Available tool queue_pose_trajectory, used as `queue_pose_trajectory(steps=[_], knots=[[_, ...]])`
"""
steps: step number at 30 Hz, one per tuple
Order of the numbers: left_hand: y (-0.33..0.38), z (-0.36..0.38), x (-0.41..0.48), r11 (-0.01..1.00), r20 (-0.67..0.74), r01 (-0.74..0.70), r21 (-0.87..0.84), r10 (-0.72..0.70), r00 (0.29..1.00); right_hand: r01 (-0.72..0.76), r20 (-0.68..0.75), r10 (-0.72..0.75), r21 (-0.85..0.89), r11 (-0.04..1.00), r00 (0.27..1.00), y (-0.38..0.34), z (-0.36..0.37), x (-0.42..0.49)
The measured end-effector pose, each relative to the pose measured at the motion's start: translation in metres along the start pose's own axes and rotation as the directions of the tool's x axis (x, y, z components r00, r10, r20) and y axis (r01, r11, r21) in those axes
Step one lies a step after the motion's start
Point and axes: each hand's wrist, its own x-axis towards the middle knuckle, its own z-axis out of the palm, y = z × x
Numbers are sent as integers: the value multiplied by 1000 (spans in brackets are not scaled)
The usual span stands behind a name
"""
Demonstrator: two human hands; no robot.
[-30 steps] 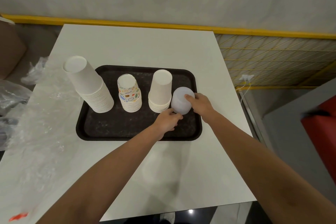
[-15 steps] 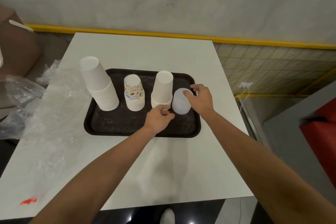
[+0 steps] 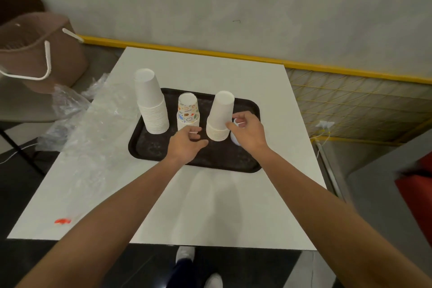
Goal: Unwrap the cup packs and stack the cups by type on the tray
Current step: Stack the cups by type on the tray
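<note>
A black tray (image 3: 149, 149) on the white table carries inverted cup stacks. A tall white stack (image 3: 152, 105) stands at the left. A patterned stack (image 3: 187, 110) is beside it, then a plain white stack (image 3: 221, 114). A low translucent stack (image 3: 235, 140) at the right is mostly hidden under my right hand (image 3: 249, 132). That hand hovers over it with spread, relaxed fingers, its index tip by the plain white stack. My left hand (image 3: 187, 145) hangs loosely curled over the tray, in front of the patterned stack, holding nothing.
Crumpled clear plastic wrap (image 3: 93, 128) covers the table's left side and spills over its edge. A brown bag with white handles (image 3: 35, 54) stands off the table at the far left. A small red scrap (image 3: 62, 221) lies near the front left corner.
My right hand has lifted off the translucent stack and drifted toward the plain white stack. My left hand has drawn back left, toward the patterned stack. The view has pulled back.
</note>
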Motion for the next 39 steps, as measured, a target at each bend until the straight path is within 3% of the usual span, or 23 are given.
queue_pose_trajectory(steps=[6, 19, 23, 29, 39], knots=[[-15, -25, -1, 999, -124, 14, -36, -18, 992, 56, 95, -59, 38, 998, 994, -15, 21, -15], [-40, -88, 41, 998, -377, 27, -55, -46, 925, 137, 71, -134, -26, 990, 988, -57, 96, 4], [-46, -98, 57, 996, -384, 18, -84, -49, 922, 105, -21, -108, -94, 990, 994, -64, 111, 15], [-55, -102, 84, 996, -273, 26, -90, -50, 961, -45, 74, 45, 0, 999, 996, -63, 128, 29], [-67, -100, 109, 997, -149, -40, -65, 30, 988, -159, 51, 160, -19, 987, 986, -42, 157, 49]])
